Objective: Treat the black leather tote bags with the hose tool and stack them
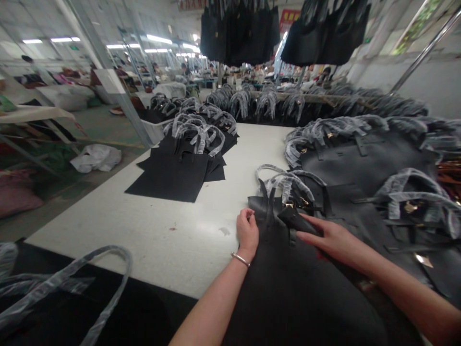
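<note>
A black handbag (298,283) lies in front of me, its handles (279,180) wrapped in clear plastic. My left hand (248,231), with a silver bangle on the wrist, is at the bag's upper left edge; its fingers are curled, and whatever they pinch is hidden. My right hand (322,235) grips a dark flap (298,220) near the bag's top, thumb and fingers on either side of it. Close to that flap are gold-coloured metal fittings (289,204). A short strap (292,236) hangs just below the flap.
On the white table (180,240), a pile of black bags (173,175) lies to the left. More black bags (363,158) with wrapped handles cover the right side. Another bag (144,307) is at the lower left. Bags (239,33) hang overhead, and a metal post (118,91) stands at the left.
</note>
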`<state>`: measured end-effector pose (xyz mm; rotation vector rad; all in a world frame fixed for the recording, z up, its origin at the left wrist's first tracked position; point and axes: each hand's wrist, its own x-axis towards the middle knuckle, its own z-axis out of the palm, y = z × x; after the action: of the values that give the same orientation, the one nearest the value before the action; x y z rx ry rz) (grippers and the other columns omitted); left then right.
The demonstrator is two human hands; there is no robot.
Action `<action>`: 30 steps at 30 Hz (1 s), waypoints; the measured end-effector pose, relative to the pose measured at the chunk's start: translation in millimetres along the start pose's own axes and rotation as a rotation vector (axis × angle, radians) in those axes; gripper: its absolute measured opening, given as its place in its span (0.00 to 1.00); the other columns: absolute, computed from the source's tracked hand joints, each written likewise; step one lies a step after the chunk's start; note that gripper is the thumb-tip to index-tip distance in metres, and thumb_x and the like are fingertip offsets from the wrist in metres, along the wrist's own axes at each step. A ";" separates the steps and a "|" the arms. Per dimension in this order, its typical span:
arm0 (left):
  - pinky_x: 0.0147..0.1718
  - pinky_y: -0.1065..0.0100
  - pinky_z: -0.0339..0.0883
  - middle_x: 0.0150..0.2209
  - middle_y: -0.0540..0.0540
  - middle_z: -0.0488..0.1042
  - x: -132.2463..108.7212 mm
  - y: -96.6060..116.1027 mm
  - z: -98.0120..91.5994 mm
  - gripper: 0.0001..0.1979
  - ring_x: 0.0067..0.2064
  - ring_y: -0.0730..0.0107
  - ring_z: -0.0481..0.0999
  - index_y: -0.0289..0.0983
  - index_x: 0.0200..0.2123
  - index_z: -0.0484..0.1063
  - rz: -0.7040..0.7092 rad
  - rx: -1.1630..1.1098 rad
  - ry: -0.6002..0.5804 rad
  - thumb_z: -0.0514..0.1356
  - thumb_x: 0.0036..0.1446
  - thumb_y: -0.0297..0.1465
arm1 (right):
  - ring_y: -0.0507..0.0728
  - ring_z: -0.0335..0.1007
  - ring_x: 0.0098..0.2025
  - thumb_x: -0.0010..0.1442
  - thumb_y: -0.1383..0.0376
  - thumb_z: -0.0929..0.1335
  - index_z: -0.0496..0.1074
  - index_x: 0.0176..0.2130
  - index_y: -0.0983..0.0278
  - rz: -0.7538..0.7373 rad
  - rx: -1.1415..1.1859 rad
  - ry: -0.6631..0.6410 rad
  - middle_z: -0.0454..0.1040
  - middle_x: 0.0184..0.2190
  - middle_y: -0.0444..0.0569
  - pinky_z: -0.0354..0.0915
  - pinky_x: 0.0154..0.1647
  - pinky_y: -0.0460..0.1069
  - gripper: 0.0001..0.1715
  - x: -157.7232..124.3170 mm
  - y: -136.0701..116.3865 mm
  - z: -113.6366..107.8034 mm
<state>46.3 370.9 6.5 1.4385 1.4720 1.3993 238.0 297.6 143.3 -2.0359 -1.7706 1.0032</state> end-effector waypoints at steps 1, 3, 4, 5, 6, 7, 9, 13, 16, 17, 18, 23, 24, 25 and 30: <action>0.47 0.58 0.63 0.38 0.46 0.72 -0.8 0.9 0.3 0.06 0.43 0.62 0.71 0.39 0.37 0.68 0.014 0.014 -0.013 0.55 0.58 0.24 | 0.55 0.71 0.18 0.60 0.52 0.68 0.60 0.65 0.65 0.039 0.022 -0.044 0.73 0.16 0.40 0.64 0.19 0.45 0.40 -4.7 9.9 -6.1; 0.47 0.57 0.62 0.37 0.46 0.71 -2.8 3.2 0.9 0.02 0.43 0.60 0.69 0.39 0.36 0.69 0.066 0.082 -0.047 0.59 0.58 0.27 | 0.54 0.71 0.17 0.59 0.52 0.69 0.59 0.65 0.64 0.114 0.083 -0.137 0.75 0.19 0.41 0.62 0.16 0.44 0.41 -16.7 28.3 -13.7; 0.47 0.57 0.61 0.37 0.46 0.71 -3.9 4.5 1.3 0.02 0.43 0.59 0.69 0.39 0.36 0.70 0.099 0.138 -0.066 0.61 0.58 0.30 | 0.53 0.71 0.17 0.59 0.52 0.69 0.59 0.66 0.64 0.144 0.120 -0.178 0.75 0.21 0.42 0.62 0.16 0.44 0.41 -22.8 35.6 -15.1; 0.47 0.56 0.61 0.37 0.46 0.71 -5.0 5.7 1.6 0.04 0.43 0.58 0.68 0.40 0.35 0.71 0.133 0.206 -0.083 0.62 0.58 0.33 | 0.53 0.71 0.17 0.59 0.52 0.69 0.59 0.66 0.63 0.167 0.159 -0.214 0.75 0.23 0.42 0.62 0.15 0.43 0.42 -28.1 41.0 -15.1; 0.47 0.56 0.60 0.37 0.46 0.70 -6.0 6.9 2.0 0.06 0.43 0.58 0.68 0.40 0.35 0.71 0.163 0.277 -0.096 0.64 0.57 0.35 | 0.52 0.71 0.17 0.58 0.51 0.69 0.58 0.66 0.62 0.187 0.194 -0.245 0.74 0.24 0.42 0.63 0.15 0.43 0.42 -32.1 44.3 -13.9; 0.47 0.55 0.60 0.37 0.46 0.70 -6.9 7.9 2.4 0.09 0.43 0.57 0.68 0.40 0.34 0.72 0.188 0.341 -0.107 0.65 0.55 0.38 | 0.52 0.70 0.17 0.58 0.51 0.69 0.58 0.66 0.61 0.203 0.226 -0.268 0.73 0.24 0.41 0.63 0.15 0.43 0.42 -34.4 45.5 -11.9; 0.47 0.55 0.59 0.38 0.46 0.70 -8.2 9.7 3.4 0.13 0.44 0.56 0.67 0.40 0.35 0.72 0.222 0.428 -0.129 0.68 0.52 0.41 | 0.51 0.70 0.18 0.59 0.51 0.69 0.59 0.65 0.60 0.215 0.268 -0.301 0.71 0.24 0.40 0.63 0.15 0.42 0.40 -33.2 42.1 -6.1; 0.45 0.56 0.58 0.38 0.46 0.70 -8.5 11.7 4.9 0.16 0.44 0.56 0.68 0.40 0.38 0.71 0.259 0.508 -0.201 0.69 0.50 0.41 | 0.52 0.71 0.18 0.59 0.52 0.69 0.64 0.62 0.60 0.145 0.229 -0.270 0.72 0.24 0.40 0.64 0.16 0.43 0.36 -15.0 24.3 5.1; 0.44 0.57 0.58 0.37 0.47 0.71 -7.5 11.6 5.3 0.17 0.43 0.57 0.69 0.39 0.38 0.68 0.251 0.515 -0.213 0.69 0.50 0.41 | 0.54 0.72 0.19 0.59 0.53 0.69 0.63 0.63 0.62 0.085 0.144 -0.077 0.73 0.19 0.40 0.65 0.19 0.45 0.36 -4.5 19.5 2.2; 0.43 0.58 0.58 0.37 0.47 0.71 -7.1 11.3 5.3 0.18 0.42 0.57 0.69 0.39 0.38 0.68 0.251 0.510 -0.209 0.69 0.50 0.41 | 0.55 0.72 0.19 0.59 0.53 0.68 0.62 0.64 0.64 0.081 0.122 -0.011 0.72 0.17 0.39 0.65 0.20 0.45 0.37 -4.5 21.5 -1.8; 0.43 0.58 0.58 0.37 0.47 0.72 -6.9 11.0 5.4 0.18 0.42 0.57 0.70 0.39 0.38 0.68 0.252 0.503 -0.205 0.69 0.50 0.41 | 0.56 0.72 0.19 0.59 0.53 0.68 0.61 0.64 0.65 0.086 0.113 0.031 0.71 0.15 0.39 0.65 0.20 0.45 0.39 -6.5 25.2 -6.6; 0.44 0.58 0.57 0.36 0.48 0.72 -5.4 9.2 6.5 0.18 0.42 0.58 0.70 0.39 0.37 0.69 0.234 0.460 -0.214 0.70 0.49 0.41 | 0.54 0.70 0.17 0.57 0.50 0.69 0.58 0.66 0.66 0.178 0.188 -0.128 0.73 0.19 0.41 0.62 0.16 0.44 0.44 -32.2 46.8 -17.0; 0.44 0.58 0.57 0.36 0.48 0.72 -5.0 8.9 6.7 0.17 0.42 0.58 0.70 0.39 0.37 0.70 0.228 0.455 -0.218 0.70 0.49 0.41 | 0.53 0.70 0.18 0.58 0.51 0.69 0.58 0.66 0.66 0.193 0.203 -0.178 0.74 0.21 0.41 0.62 0.16 0.44 0.44 -35.5 47.8 -13.2; 0.44 0.58 0.57 0.35 0.48 0.72 -4.6 8.7 6.7 0.17 0.41 0.59 0.70 0.40 0.37 0.70 0.227 0.451 -0.224 0.70 0.49 0.40 | 0.53 0.71 0.18 0.58 0.51 0.69 0.58 0.66 0.64 0.199 0.220 -0.216 0.76 0.23 0.42 0.63 0.16 0.44 0.43 -36.7 47.2 -8.2; 0.44 0.59 0.56 0.35 0.49 0.73 -2.1 8.6 4.4 0.17 0.40 0.60 0.71 0.40 0.38 0.72 0.247 0.438 -0.256 0.71 0.48 0.39 | 0.55 0.72 0.19 0.58 0.53 0.69 0.60 0.65 0.63 0.127 0.183 0.004 0.75 0.20 0.41 0.65 0.20 0.45 0.40 -21.7 38.4 -2.2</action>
<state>53.2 368.6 13.1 2.0476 1.5299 1.0098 268.4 269.0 128.6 -2.0532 -1.5025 1.1508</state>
